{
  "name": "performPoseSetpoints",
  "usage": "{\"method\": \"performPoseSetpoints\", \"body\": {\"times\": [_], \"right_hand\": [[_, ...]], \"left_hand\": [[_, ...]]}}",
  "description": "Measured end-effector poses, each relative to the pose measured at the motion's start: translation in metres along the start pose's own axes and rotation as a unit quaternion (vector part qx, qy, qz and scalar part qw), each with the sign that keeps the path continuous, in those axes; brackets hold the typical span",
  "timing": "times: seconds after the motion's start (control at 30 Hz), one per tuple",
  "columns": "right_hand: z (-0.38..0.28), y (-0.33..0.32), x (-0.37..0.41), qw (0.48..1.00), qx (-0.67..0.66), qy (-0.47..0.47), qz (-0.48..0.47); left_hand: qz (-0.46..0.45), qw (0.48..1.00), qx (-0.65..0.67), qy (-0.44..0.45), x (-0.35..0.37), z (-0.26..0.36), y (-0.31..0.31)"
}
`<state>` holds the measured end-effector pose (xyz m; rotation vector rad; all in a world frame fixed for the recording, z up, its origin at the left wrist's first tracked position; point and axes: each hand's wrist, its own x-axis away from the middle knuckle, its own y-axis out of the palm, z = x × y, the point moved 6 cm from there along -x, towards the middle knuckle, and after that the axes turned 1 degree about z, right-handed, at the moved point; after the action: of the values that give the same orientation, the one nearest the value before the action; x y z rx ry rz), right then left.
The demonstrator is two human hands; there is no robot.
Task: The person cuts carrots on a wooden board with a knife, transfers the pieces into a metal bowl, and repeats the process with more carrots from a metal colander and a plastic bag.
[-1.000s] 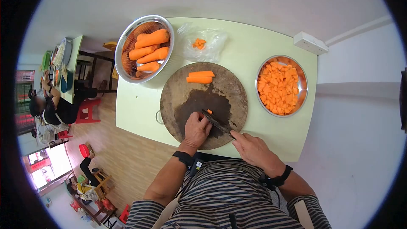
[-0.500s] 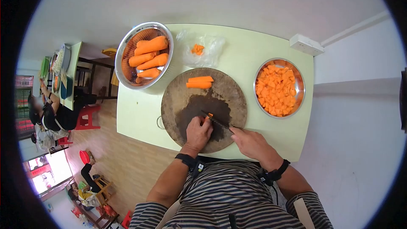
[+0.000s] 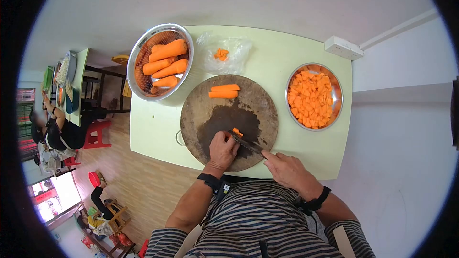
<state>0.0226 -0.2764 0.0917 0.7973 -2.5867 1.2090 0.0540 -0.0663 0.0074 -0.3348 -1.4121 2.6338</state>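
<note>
My left hand (image 3: 223, 150) is closed on a piece of carrot, mostly hidden under the fingers, low on the round wooden chopping board (image 3: 201, 110). In my right hand (image 3: 287, 168) is the handle of a dark-bladed knife (image 3: 248, 145). Its blade slants up and left to the left fingertips. Small cut carrot bits (image 3: 236, 132) lie just beyond the blade. Farther up the board rest two long carrot pieces (image 3: 224, 94), side by side.
A metal colander (image 3: 132, 74) with several peeled carrots stands at the upper left. Beside it lies a clear plastic bag (image 3: 239, 57) with carrot scraps. A steel bowl (image 3: 341, 96) of carrot chunks stands right. Other people (image 3: 60, 129) sit at the far left.
The knife blade has swung slightly toward my left hand, and the cut carrot bits now show beyond it. My right hand has shifted a little right and down.
</note>
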Motion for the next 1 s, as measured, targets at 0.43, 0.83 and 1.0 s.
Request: {"method": "performPoseSetpoints", "body": {"times": [0.43, 0.83, 1.0], "right_hand": [[0.012, 0.01, -0.026, 0.999, -0.043, 0.001, 0.028], [-0.008, 0.004, 0.001, 1.0, 0.02, 0.011, -0.012], [-0.009, 0.0, 0.003, 1.0, 0.028, 0.001, -0.001]], "left_hand": [[0.033, 0.999, 0.014, 0.017, -0.001, 0.002, 0.001], [0.022, 0.998, 0.048, 0.021, 0.003, 0.0, -0.006], [0.014, 0.998, 0.055, 0.007, 0.004, -0.002, -0.003]]}}
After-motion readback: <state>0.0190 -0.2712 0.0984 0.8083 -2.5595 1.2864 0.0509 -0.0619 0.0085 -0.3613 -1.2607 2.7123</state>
